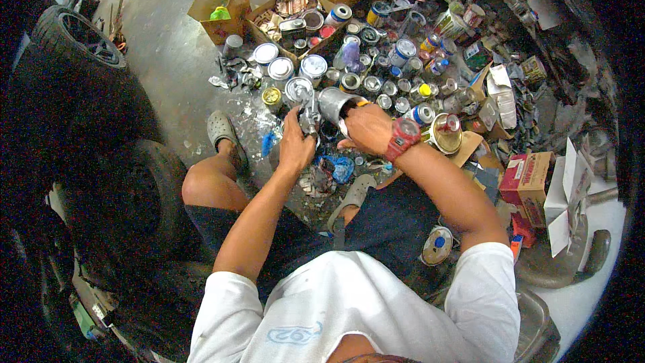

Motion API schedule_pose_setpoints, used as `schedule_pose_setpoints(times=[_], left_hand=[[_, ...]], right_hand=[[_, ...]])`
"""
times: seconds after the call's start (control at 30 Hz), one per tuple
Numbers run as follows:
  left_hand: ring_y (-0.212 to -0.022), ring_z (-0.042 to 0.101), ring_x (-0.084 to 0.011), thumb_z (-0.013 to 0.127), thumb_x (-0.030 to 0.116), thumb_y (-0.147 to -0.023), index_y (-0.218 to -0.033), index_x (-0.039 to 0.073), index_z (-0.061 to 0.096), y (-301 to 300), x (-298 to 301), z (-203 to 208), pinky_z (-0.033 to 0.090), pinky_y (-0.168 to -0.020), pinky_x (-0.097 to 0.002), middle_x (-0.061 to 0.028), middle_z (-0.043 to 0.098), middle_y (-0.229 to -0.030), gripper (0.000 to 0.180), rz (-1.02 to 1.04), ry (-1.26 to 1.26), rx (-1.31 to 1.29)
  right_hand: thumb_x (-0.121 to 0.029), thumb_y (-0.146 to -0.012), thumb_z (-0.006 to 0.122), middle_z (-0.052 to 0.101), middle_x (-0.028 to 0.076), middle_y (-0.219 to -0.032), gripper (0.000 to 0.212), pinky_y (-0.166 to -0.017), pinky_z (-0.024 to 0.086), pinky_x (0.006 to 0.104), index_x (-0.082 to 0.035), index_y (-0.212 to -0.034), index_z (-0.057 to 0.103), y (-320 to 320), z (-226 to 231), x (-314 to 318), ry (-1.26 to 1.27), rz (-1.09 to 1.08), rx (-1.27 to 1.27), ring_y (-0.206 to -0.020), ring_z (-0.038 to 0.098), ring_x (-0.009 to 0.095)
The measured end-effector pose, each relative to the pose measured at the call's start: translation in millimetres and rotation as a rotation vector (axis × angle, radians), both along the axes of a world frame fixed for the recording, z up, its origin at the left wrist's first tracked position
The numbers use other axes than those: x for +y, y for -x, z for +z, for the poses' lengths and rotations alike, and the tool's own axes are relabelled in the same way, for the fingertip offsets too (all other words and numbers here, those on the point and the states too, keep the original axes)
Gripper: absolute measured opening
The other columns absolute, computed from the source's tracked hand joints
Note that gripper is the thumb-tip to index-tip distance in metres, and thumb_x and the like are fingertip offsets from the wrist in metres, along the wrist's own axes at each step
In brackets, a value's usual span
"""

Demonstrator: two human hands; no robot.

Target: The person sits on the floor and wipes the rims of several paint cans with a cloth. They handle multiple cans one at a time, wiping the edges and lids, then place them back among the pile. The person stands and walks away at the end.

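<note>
My left hand (295, 142) is closed around a metal spray gun (308, 109), held upright above the floor between my feet. Just to its right, my right hand (367, 129), with a red watch on the wrist, grips a silver metal can (332, 101). The can is tilted, its mouth toward my right hand, and some of my fingers are hidden at its rim. Beyond the spray gun stand white-lidded paint cans (313, 66) and a small yellow-topped can (271, 97). Crumpled blue material (341, 169) lies on the floor below my hands.
Many paint cans (403, 48) crowd the floor ahead and to the right. Cardboard boxes (228, 13) stand at the back, one holding cans. A red and brown box (527, 185) is at the right. At the left are a tyre on a rim (80, 39) and a larger dark wheel (144, 188).
</note>
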State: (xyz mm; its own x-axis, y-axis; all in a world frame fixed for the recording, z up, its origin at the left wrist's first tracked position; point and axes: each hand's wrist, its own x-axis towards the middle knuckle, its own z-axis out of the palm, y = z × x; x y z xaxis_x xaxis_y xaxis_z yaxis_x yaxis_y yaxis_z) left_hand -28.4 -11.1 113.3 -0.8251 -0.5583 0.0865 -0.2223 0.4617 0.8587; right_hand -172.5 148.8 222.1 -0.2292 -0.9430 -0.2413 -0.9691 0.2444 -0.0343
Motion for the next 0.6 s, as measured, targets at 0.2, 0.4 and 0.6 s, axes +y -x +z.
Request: schedule_pose_setpoints(times=[0.2,0.4,0.6], left_hand=[[-0.128,0.051,-0.0485,0.061,0.004,-0.080,-0.145,-0.001,0.039,-4.4,0.1,-1.2,0.044,-0.108,-0.0513,-0.0276,0.050,-0.136,0.069,0.037,0.050,0.022],[-0.124,0.054,-0.0492,0.071,0.021,-0.088,-0.143,-0.002,0.039,-1.7,-6.5,-11.2,0.045,-0.103,-0.0524,-0.0286,0.052,-0.133,0.068,0.143,0.044,-0.010],[-0.121,0.057,-0.0466,0.080,0.054,-0.085,-0.138,0.001,0.046,4.7,-11.6,2.4,0.048,-0.099,-0.0514,-0.0257,0.057,-0.126,0.082,0.174,0.016,-0.030]], right_hand=[[-0.067,-0.091,0.068,0.072,0.013,-0.081,0.065,-0.066,0.059,0.0451,-0.003,-0.099,0.074,7.3,3.6,-24.8,-0.221,-0.372,-0.558,-0.078,0.071,0.029],[-0.051,-0.101,0.062,0.067,0.008,-0.108,0.058,-0.076,0.060,0.0410,-0.003,-0.135,0.059,-32.7,-22.8,-9.6,0.583,-0.810,-1.361,-0.094,0.068,0.024],[-0.030,-0.098,0.065,0.064,0.024,-0.126,0.046,-0.090,0.055,0.0511,0.000,-0.131,0.056,-33.3,-16.3,10.9,0.299,-0.266,-0.278,-0.110,0.063,0.048]])
